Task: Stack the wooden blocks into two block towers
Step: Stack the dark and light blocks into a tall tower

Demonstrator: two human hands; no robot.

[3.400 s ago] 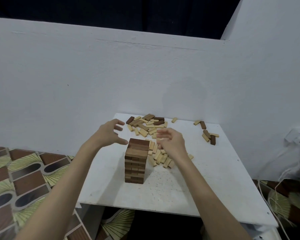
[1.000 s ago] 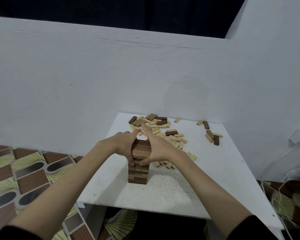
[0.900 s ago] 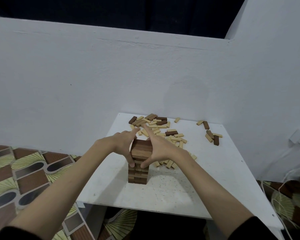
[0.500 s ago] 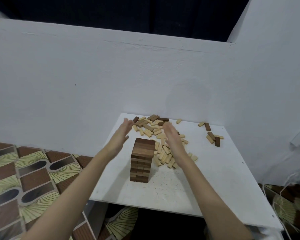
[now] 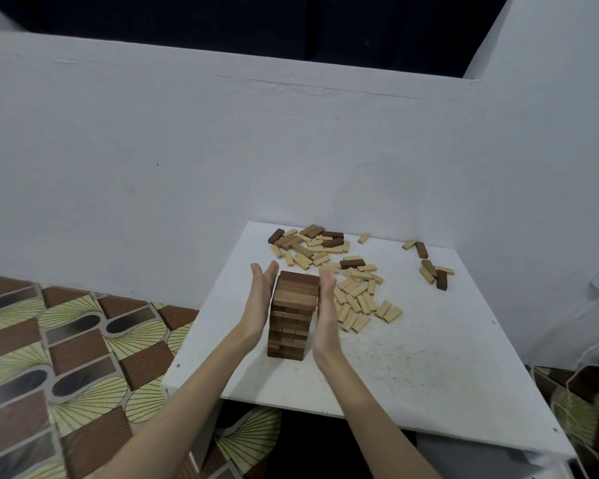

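On the white desk (image 5: 412, 375), 1 dark block tower (image 5: 293, 314) stands upright between the 2 hands. The left hand (image 5: 260, 302) lies flat against its left side and the right hand (image 5: 325, 307) against its right side, fingers straight, gripping nothing. Just right of the right hand lie loose pale blocks (image 5: 358, 302); farther back, a mixed pile (image 5: 312, 245) near the wall (image 5: 187, 167).
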